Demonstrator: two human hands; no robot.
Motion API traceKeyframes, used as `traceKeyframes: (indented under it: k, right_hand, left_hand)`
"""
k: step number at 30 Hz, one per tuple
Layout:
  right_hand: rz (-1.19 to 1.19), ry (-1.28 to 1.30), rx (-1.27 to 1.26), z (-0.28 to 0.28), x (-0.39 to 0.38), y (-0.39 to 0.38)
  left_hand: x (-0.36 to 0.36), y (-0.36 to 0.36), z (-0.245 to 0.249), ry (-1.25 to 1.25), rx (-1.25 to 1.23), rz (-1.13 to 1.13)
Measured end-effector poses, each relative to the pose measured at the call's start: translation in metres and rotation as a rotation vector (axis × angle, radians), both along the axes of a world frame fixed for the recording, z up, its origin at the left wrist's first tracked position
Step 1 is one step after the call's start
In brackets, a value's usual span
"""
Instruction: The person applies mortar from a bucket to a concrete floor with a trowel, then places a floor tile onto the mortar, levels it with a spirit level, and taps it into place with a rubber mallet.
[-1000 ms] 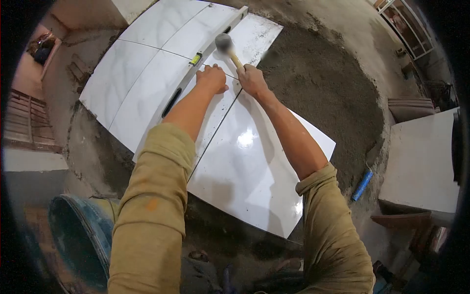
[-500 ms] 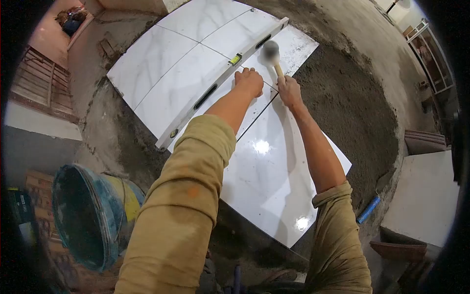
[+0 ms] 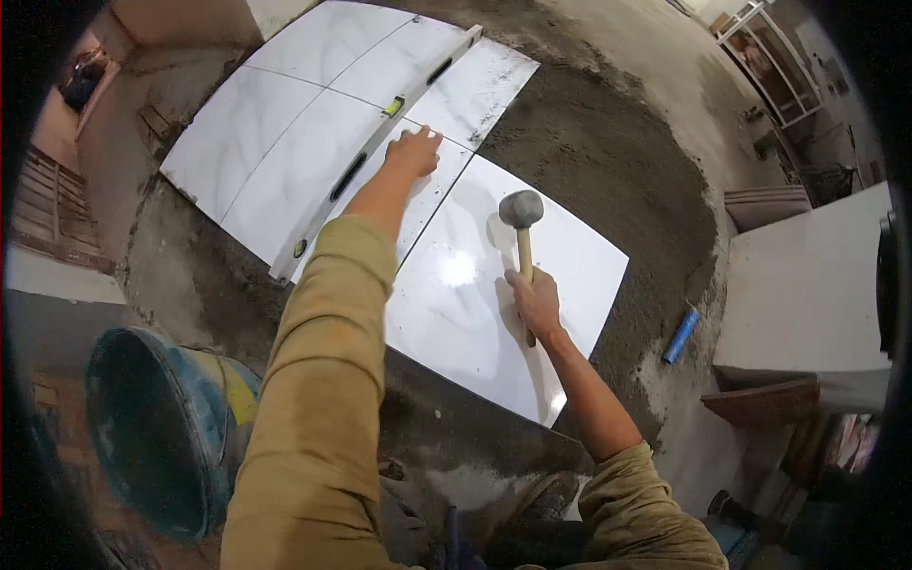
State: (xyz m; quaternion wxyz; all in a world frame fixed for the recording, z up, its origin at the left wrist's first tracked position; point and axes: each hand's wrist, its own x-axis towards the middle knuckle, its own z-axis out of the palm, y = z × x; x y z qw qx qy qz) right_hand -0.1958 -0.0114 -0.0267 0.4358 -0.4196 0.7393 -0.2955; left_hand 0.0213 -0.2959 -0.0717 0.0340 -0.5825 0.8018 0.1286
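Observation:
My right hand [image 3: 538,302] is wrapped round the wooden handle of a rubber mallet [image 3: 522,209], whose grey head is above a white marbled floor tile [image 3: 570,266]. The mallet's shadow falls on that glossy tile. My left hand [image 3: 415,152] rests on the neighbouring tile [image 3: 399,204], fingers apart, with nothing held. Just left of it a long spirit level [image 3: 370,147] lies diagonally across the tiles, its yellow-green vial uppermost near my fingers. Beyond the level are more white tiles [image 3: 275,114] with thin dark joints.
Grey mortar [image 3: 608,161] spreads along the right side of the tiles. A blue roller-shaped tool [image 3: 681,335] lies at its edge. A dirty blue bucket [image 3: 171,427] stands tilted at lower left. Stacked tiles and a large white slab [image 3: 807,285] are at right.
My right hand has brought the mallet back towards me, from the far tiles near the level to above the nearer tile. My left hand stays beside the level; the view has shifted right.

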Motion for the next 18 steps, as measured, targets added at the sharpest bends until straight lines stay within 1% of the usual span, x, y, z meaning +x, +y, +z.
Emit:
traceKeyframes:
  k: [1,2,3,4,5,6,8,9,11,12,13,14,15,17,18]
  right_hand:
    - [0.022,0.037,-0.052,-0.005,-0.004,0.008]
    - [0.039,0.068,-0.100,-0.007,-0.007,0.016]
    - [0.021,0.051,-0.106,-0.006,-0.006,0.021]
    - [0.040,0.091,-0.116,-0.004,-0.007,0.024]
    - [0.056,0.130,-0.123,-0.003,-0.009,0.027]
    - [0.036,0.110,-0.121,-0.003,-0.008,0.030]
    - [0.014,0.091,-0.162,-0.005,-0.005,0.029]
    - [0.020,0.106,-0.154,-0.010,-0.006,0.027]
    - [0.030,0.090,-0.149,-0.013,-0.008,0.022]
    - [0.050,0.095,-0.148,-0.014,-0.011,0.022]
    - [0.211,0.249,-0.401,-0.023,-0.014,0.026]
    - [0.174,0.249,-0.396,-0.039,-0.017,0.024]
    - [0.173,0.269,-0.425,-0.058,-0.018,0.018]
    - [0.151,0.291,-0.442,-0.060,-0.020,0.019]
    - [0.188,0.311,-0.442,-0.045,-0.019,0.022]
  left_hand:
    - [0.008,-0.003,-0.007,0.054,0.040,-0.058]
    - [0.015,0.006,0.001,0.040,0.033,-0.073]
    - [0.025,0.025,0.009,0.265,-0.046,-0.030]
    - [0.034,0.044,0.018,0.489,-0.117,0.007]
    - [0.047,0.060,0.030,0.396,-0.250,0.077]
    - [0.062,0.074,0.044,0.301,-0.386,0.150]
    - [0.083,0.100,0.062,0.003,-0.434,0.427]
    - [0.097,0.105,0.063,-0.018,-0.436,0.414]
    - [0.126,0.108,0.059,0.102,-0.003,0.436]
    - [0.137,0.110,0.049,0.086,-0.002,0.411]
    - [0.144,0.112,0.034,0.181,-0.106,0.295]
    - [0.145,0.114,0.022,0.283,-0.202,0.173]
    - [0.141,0.114,0.014,0.284,-0.197,0.137]
    - [0.130,0.121,0.001,0.313,-0.321,0.106]
    - [0.121,0.127,0.003,0.311,-0.313,0.089]
